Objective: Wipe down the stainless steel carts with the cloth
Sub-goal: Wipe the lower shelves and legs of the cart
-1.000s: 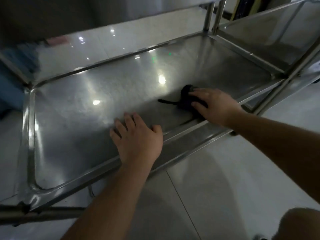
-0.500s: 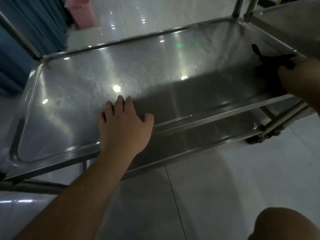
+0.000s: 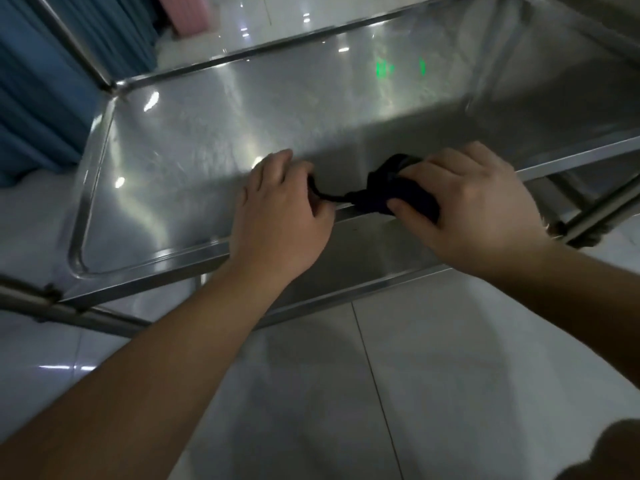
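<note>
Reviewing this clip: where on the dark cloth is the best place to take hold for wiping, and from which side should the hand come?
Grip the bunched bulk of the dark cloth, coming from above on the near side, as the right hand does. That wad is thick enough for fingers to wrap and lies at the near rim of the cart shelf. The thin tail held by the left hand looks too slight to press with.

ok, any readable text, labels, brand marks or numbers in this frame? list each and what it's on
None readable.
Green glow reflected on the cart shelf: a lit sign perhaps, too blurred to read.
Dark cloth, gripped by the right hand, its thin end pinched by the left hand: no visible label.
Blue curtain: no print.
</note>
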Demonstrator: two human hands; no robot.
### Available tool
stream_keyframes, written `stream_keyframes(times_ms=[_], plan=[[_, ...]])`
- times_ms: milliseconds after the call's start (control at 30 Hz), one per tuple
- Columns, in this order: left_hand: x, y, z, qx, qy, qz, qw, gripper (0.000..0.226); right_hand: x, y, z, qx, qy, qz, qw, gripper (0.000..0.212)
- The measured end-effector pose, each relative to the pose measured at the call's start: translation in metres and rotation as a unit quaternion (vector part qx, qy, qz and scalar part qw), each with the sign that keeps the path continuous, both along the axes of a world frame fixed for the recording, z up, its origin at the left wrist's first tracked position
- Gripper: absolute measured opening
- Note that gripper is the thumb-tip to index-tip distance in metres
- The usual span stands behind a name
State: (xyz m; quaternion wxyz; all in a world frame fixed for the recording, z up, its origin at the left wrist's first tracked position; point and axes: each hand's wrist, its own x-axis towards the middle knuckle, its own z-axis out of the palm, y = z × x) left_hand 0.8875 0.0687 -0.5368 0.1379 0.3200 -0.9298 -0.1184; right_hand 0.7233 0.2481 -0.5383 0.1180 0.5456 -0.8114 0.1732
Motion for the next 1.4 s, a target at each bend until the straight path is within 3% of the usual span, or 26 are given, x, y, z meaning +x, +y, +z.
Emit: stream_keyframes(times_ms=[167,300,433,633,767,1000,1200,1267,1333,1400], plan=[[0.034,0.018,-0.003,0.041,0.026,-0.045,0.998,0.06,0.033,0.023,0.002,0.01,0.007,0.096,0.995,0.042],[0.083,0.045,-0.032,0.033,0.085,-0.138,0.986,0.053,0.048,0.039,-0.036,0.189,-0.054,0.148,0.969,0.051],[0.126,0.049,-0.088,0.065,-0.019,-0.183,0.981,0.051,0.043,0.009,-0.087,0.312,-0.124,0.087,0.938,0.061],[0.157,0.013,-0.161,0.162,-0.173,-0.074,0.969,0.049,0.049,-0.063,-0.151,0.278,-0.195,0.04,0.94,0.044],[0.176,-0.011,-0.191,0.193,-0.213,-0.02,0.958,0.044,0.071,-0.108,-0.174,0.238,-0.221,0.024,0.945,0.045],[0.216,-0.033,-0.231,0.299,-0.151,0.104,0.936,0.035,0.128,-0.158,-0.212,0.194,-0.267,0.019,0.944,0.052],[0.259,-0.054,-0.249,0.35,-0.127,0.202,0.906,0.012,0.184,-0.2,-0.226,0.115,-0.296,0.053,0.947,0.034],[0.276,-0.067,-0.252,0.354,-0.13,0.273,0.885,0.023,0.207,-0.215,-0.229,0.093,-0.291,0.062,0.95,0.033],[0.293,-0.08,-0.253,0.399,-0.074,0.36,0.84,0.039,0.233,-0.231,-0.234,0.079,-0.299,0.079,0.948,0.034],[0.305,-0.092,-0.253,0.423,-0.019,0.378,0.823,0.06,0.257,-0.245,-0.241,0.087,-0.31,0.104,0.941,0.035]])
